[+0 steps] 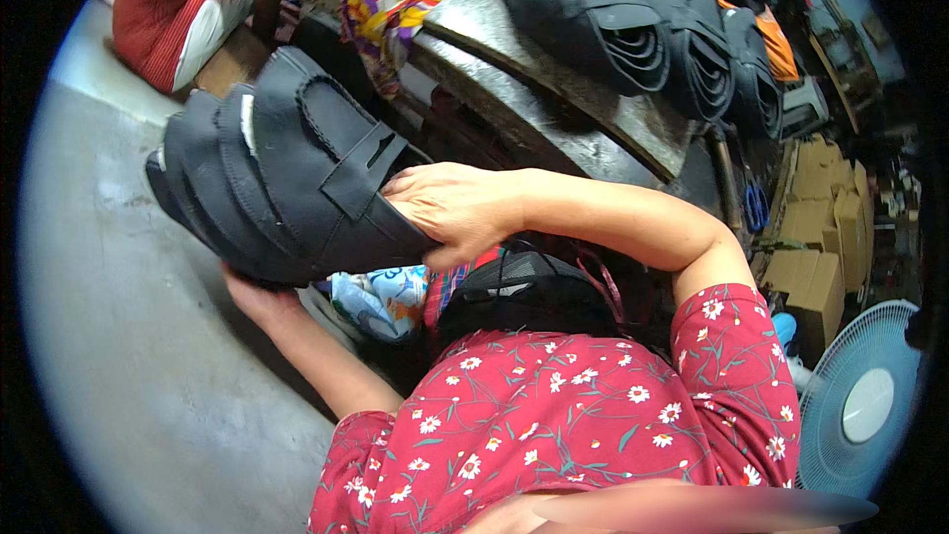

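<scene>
I hold a stack of dark navy loafer uppers (287, 173) between both hands, left of centre. My right hand (450, 210) presses on the stack's near end, fingers curled over the top upper beside its strap. My left hand (259, 299) supports the stack from below and is mostly hidden by it. My red flowered sleeves fill the lower middle of the view.
More bundles of dark uppers (643, 30) lie on a worn metal-topped bench (554, 104) at the top. A colourful cloth (390, 0) hangs there. A seated person in a red striped shirt (163, 10) is top left. Cardboard boxes (816, 237), blue scissors (756, 206) and a fan (860, 400) are at right.
</scene>
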Demonstrator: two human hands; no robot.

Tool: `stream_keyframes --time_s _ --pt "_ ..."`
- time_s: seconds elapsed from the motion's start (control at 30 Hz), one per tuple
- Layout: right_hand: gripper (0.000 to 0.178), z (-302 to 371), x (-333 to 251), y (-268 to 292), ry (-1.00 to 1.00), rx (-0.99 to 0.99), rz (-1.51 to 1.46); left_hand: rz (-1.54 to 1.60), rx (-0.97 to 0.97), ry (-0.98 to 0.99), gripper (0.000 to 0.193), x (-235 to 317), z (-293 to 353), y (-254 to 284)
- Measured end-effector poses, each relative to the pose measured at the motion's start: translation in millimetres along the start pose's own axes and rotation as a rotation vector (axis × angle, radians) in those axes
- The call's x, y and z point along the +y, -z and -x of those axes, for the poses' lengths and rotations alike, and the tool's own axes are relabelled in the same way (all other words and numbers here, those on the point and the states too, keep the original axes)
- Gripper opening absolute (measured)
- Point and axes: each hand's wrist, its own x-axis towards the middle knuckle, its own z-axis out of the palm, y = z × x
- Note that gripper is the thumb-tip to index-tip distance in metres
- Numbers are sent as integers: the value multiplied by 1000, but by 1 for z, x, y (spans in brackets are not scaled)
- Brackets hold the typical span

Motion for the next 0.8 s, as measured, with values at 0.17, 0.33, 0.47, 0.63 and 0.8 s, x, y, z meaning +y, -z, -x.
stream_keyframes --time_s 0.17,0.33,0.47,0.63,0.8 --pt "51 45 -72 67 -110 86 260 76 -136 -104 52 13 61 -83" --pt "53 94 -141 95 -264 257 734 193 -397 -25 48 8 111 -179" --pt "58 130 -183 122 -465 542 788 241 -899 106 45 -14 120 -260" --pt "52 166 -205 164 -874 768 748 -88 -1221 -295 30 -69 133 -368" --pt "51 205 -156 186 -1122 958 364 -639 -1240 -151 99 -157 160 -400"
